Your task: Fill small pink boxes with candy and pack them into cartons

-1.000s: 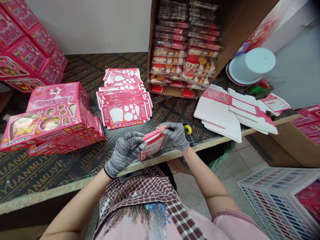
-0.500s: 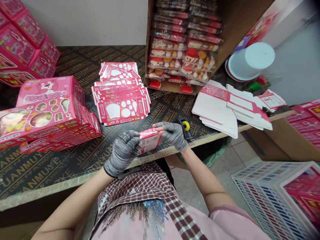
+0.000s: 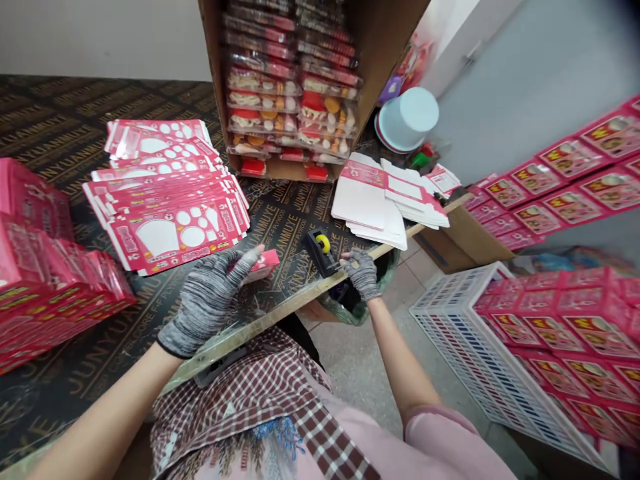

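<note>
Step in hand, as I read it: taping shut a small pink box.

- Left hand (image 3: 207, 300), gloved, grip clamped on the small pink box (image 3: 260, 265). Box is held low over the bench (image 3: 280, 220), near its front edge, just right of the stack of flat pink carton blanks (image 3: 170, 193). Can't tell if it rests on the surface or hangs just above it.
- Right hand (image 3: 361, 273), gloved, is at the bench edge just beside the tape dispenser (image 3: 321, 250), the black body with a yellow roll. Fingers curled, tips near the dispenser's end. Can't tell whether they pinch a tape end or close on nothing; too small to see.
- Hands are well apart, box and dispenser between them.

Around: brown carton (image 3: 300, 80) of blister-packed toys stands open at the back, white card sheets (image 3: 380, 207) to its right, folded pink boxes (image 3: 40, 280) piled at far left, white plastic crate (image 3: 480, 347) on the floor to the right.

Next move, my judgement: needs a clean pull of tape from the dispenser, then the box flap presented square to it, left grip firm so the box doesn't skew.
</note>
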Demonstrator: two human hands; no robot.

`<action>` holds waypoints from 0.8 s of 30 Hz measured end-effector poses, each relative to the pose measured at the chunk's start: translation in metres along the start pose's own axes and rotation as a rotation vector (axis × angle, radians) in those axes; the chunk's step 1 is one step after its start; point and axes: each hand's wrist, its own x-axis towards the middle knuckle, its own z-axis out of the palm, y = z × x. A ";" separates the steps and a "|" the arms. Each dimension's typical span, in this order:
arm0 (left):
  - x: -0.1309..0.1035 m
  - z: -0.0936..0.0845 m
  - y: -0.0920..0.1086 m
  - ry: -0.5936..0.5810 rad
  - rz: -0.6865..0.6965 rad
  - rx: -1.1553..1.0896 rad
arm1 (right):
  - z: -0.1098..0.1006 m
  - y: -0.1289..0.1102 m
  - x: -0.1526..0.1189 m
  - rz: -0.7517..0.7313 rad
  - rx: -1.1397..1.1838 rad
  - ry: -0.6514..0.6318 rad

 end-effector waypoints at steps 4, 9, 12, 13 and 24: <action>-0.003 0.019 0.005 0.003 -0.050 -0.050 | 0.011 0.019 0.006 0.037 0.054 -0.155; -0.001 0.028 -0.004 -0.018 -0.089 -0.045 | 0.019 0.013 0.009 0.061 0.160 -0.127; 0.002 0.027 -0.010 -0.007 -0.045 -0.007 | 0.016 0.017 0.001 0.120 0.238 -0.065; 0.003 0.026 -0.012 0.001 -0.034 0.010 | 0.014 0.020 -0.005 0.147 0.264 -0.053; 0.007 0.026 -0.001 -0.032 -0.055 -0.104 | 0.030 0.030 -0.037 0.299 0.318 0.064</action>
